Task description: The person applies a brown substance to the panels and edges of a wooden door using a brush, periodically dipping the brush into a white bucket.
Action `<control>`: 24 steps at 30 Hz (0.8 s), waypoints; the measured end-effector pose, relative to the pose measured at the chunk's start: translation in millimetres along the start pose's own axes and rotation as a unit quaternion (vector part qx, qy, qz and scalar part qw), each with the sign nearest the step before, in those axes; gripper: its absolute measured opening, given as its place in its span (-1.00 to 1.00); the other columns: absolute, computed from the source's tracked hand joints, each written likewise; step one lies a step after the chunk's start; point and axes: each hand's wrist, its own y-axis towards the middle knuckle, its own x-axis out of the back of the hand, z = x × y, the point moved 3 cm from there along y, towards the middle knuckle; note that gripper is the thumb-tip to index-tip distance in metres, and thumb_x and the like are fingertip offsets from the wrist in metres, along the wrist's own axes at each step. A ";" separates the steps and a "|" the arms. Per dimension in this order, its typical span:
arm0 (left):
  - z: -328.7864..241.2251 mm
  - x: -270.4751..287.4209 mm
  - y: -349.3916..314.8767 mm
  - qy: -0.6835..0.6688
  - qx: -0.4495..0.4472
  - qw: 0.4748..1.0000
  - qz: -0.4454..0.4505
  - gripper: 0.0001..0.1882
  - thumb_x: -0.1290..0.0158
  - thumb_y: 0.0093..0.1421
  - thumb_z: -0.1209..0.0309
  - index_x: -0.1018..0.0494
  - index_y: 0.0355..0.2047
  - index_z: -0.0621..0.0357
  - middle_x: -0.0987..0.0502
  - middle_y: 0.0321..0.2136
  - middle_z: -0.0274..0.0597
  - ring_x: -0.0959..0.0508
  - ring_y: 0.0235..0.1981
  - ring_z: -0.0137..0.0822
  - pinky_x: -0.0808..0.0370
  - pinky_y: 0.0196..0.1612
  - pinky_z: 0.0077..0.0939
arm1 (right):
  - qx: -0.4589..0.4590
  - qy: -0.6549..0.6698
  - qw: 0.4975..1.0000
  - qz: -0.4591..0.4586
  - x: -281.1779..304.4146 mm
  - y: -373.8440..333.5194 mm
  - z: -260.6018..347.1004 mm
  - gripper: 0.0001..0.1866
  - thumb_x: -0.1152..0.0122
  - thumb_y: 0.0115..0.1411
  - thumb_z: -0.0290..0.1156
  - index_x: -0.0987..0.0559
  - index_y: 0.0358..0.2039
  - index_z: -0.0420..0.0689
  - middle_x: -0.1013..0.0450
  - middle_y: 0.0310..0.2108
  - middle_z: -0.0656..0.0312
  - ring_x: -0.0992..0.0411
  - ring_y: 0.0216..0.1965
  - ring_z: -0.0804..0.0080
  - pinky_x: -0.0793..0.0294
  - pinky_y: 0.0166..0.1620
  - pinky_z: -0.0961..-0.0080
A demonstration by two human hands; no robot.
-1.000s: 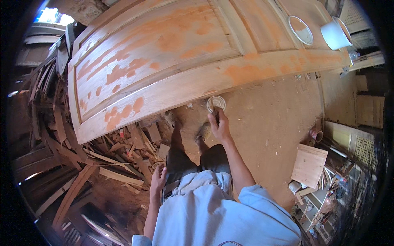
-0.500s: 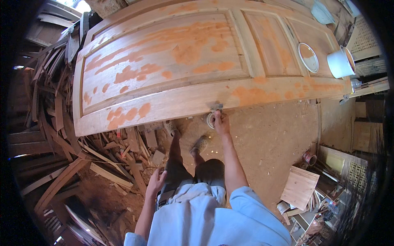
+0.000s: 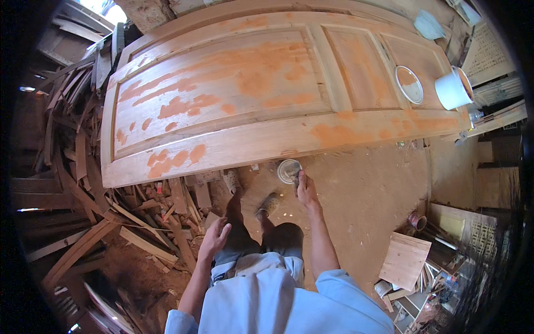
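Observation:
A wooden panel door (image 3: 222, 143) lies flat in front of me, with orange filler patches (image 3: 189, 106) smeared over its panels and rails. My right hand (image 3: 307, 192) grips a putty knife (image 3: 296, 173), held just off the door's near edge. Beneath the knife, a round white-rimmed container or lid (image 3: 283, 171) shows low down by the floor; the knife partly covers it. By my left thigh hangs my left hand (image 3: 214, 238), fingers loosely apart and holding nothing.
On the door's right end stand a white bucket (image 3: 451, 92) and a white lid (image 3: 409, 83) with orange filler on it. Scrap wood (image 3: 147, 245) is heaped on the left. A wooden board (image 3: 405, 260) and clutter lie at the lower right.
My right hand has drawn the putty knife back from the door's near edge, toward me and slightly right. My left hand stays by my thigh.

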 end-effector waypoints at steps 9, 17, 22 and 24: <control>-118.2 -21.6 25.4 -0.052 -0.223 0.973 -0.025 -0.56 -0.06 0.35 0.25 -0.36 0.12 0.30 -0.25 0.25 0.15 -0.53 0.05 0.01 -0.46 0.14 -0.22 | -0.003 -0.401 0.916 0.023 88.8 3.6 157.2 -0.57 0.08 0.42 -0.05 -0.60 -0.11 -0.12 -0.60 -0.33 -0.05 -0.56 -0.20 -0.05 -0.51 -0.15 0.08; -181.8 -26.7 73.5 0.058 -0.298 0.953 0.014 -0.53 -0.08 0.33 0.17 -0.39 0.09 0.27 0.06 0.39 0.32 -0.42 0.17 0.20 -0.42 0.18 -0.08 | 0.036 -0.540 0.829 0.139 49.0 45.5 196.3 -0.63 -0.02 0.34 0.01 -0.66 -0.23 0.04 -0.59 -0.33 0.04 -0.56 -0.21 0.01 -0.52 -0.17 0.06; -198.0 -21.5 88.1 0.083 -0.303 0.949 0.036 -0.50 -0.10 0.31 0.12 -0.43 0.03 0.32 0.04 0.38 0.36 -0.51 0.06 0.19 -0.47 0.14 -0.10 | 0.041 -0.537 0.829 0.150 16.5 38.7 207.8 -0.60 -0.03 0.32 0.07 -0.64 -0.29 0.04 -0.58 -0.35 0.06 -0.56 -0.25 -0.01 -0.52 -0.20 0.06; -196.4 -28.7 99.9 0.126 -0.367 0.922 0.023 -0.50 -0.13 0.30 0.14 -0.43 0.02 0.33 0.01 0.36 0.38 -0.53 0.02 0.17 -0.49 0.10 -0.12 | 0.048 -0.490 0.857 0.154 17.3 36.8 199.7 -0.62 -0.02 0.33 0.03 -0.66 -0.23 0.05 -0.60 -0.34 0.05 -0.57 -0.27 -0.04 -0.52 -0.20 -0.01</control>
